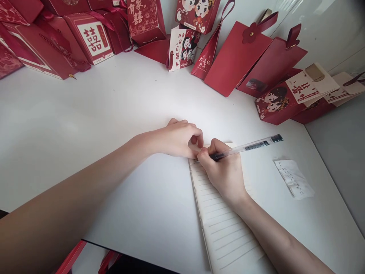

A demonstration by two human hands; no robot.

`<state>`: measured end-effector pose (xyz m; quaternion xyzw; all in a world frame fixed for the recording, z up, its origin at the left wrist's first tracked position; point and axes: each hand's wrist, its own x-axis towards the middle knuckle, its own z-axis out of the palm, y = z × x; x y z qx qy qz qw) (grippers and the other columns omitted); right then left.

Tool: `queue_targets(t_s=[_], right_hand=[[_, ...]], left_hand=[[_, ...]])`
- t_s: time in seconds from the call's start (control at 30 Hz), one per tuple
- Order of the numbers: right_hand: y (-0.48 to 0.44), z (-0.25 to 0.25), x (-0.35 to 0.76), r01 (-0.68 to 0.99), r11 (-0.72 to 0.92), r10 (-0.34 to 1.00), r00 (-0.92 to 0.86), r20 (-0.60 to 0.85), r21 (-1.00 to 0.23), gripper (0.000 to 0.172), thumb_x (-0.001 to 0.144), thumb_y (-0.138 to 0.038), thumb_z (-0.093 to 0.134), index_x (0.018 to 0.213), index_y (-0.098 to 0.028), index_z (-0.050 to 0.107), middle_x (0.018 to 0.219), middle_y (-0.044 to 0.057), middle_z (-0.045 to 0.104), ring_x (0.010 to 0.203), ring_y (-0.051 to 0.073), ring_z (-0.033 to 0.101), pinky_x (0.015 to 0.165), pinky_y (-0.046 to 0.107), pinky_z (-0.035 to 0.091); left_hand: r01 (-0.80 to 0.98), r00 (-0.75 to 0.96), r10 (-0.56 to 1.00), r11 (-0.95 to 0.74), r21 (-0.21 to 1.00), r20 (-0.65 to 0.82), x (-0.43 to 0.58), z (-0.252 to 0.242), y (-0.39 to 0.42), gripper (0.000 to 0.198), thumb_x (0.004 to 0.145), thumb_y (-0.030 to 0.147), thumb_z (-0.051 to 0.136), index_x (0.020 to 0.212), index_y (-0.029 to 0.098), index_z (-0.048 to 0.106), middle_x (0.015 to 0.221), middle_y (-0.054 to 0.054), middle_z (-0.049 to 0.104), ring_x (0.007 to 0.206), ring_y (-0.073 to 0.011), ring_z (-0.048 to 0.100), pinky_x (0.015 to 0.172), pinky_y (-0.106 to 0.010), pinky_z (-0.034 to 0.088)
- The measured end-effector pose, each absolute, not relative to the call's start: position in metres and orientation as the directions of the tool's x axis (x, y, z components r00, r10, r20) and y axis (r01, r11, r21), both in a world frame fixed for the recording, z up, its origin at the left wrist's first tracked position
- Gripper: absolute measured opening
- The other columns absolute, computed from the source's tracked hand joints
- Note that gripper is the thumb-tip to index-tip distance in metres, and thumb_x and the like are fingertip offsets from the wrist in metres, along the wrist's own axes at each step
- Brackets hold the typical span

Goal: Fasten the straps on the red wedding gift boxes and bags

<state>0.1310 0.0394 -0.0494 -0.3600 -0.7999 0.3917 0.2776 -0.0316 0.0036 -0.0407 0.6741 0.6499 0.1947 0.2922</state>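
Observation:
A lined notebook (225, 232) lies on the white table, its upper part covered by my hands. My right hand (226, 175) is closed around a clear-barrelled gel pen (245, 148) with a dark grip. The pen's tip points down and left to the top of the page. My hand hides where it meets the paper. My left hand (182, 139) is closed at the notebook's upper left corner, its index finger and thumb curled in a loop beside the pen tip. Its other fingers are mostly hidden.
To the notebook's right lies a crumpled slip of paper (293, 179) with small marks. Red gift boxes (94, 40) stand along the back left. Red gift bags (238, 57) and boxes with cartoon figures (276, 99) line the back right, against a pale wall (319, 34).

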Motion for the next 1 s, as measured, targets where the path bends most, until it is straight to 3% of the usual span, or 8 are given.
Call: queue_targets(t_s=[0.83,1.0], right_hand=[[0.0401,-0.0482,0.1313,0.352,0.431,0.798,-0.578,0.170,-0.831,0.031,0.072,-0.019,0.051,0.053,-0.022,0.028,0.049,-0.007,0.028,0.048,0.008,0.025,0.041,0.020,0.024],[0.0437,-0.0466,0.1336,0.199,0.225,0.854,-0.511,0.094,-0.954,0.034,0.075,-0.018,0.054,0.054,-0.022,0.028,0.044,-0.008,0.031,0.041,0.007,0.027,0.038,0.020,0.024]], left_hand=[[0.756,0.070,0.989,0.032,0.654,-0.129,-0.0306,-0.0393,0.0045,0.026,0.069,0.047,0.058,0.083,0.028,0.066,0.094,0.001,0.063,0.102,-0.0264,0.048,0.098,-0.043,0.030],[0.759,0.079,0.992,0.007,0.652,-0.103,-0.0315,-0.0411,0.0044,0.026,0.069,0.046,0.061,0.084,0.026,0.066,0.094,0.000,0.064,0.102,-0.0256,0.050,0.100,-0.042,0.027]])
